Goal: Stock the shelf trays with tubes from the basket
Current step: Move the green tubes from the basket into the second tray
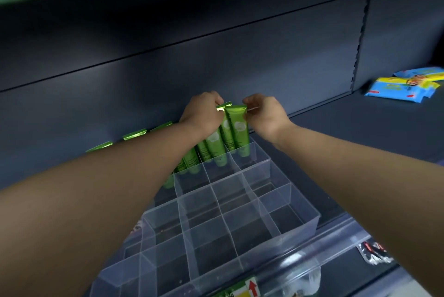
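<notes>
Back row being seated: right hand (264, 116) grip pinches the end tube (236, 128), left hand (201, 111) grip curls round the neighbouring tubes (213, 145) in the clear tray (307, 203); next, probably straighten, release, fetch more.

dim shelf | glare on tube (236, 126) crimps | blurred, bowed edges

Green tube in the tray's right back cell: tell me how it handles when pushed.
Likely tippy: the green tube stands tall and leaning in the clear tray. Glossy skin may slip; the right hand pinches its flat crimp.
</notes>
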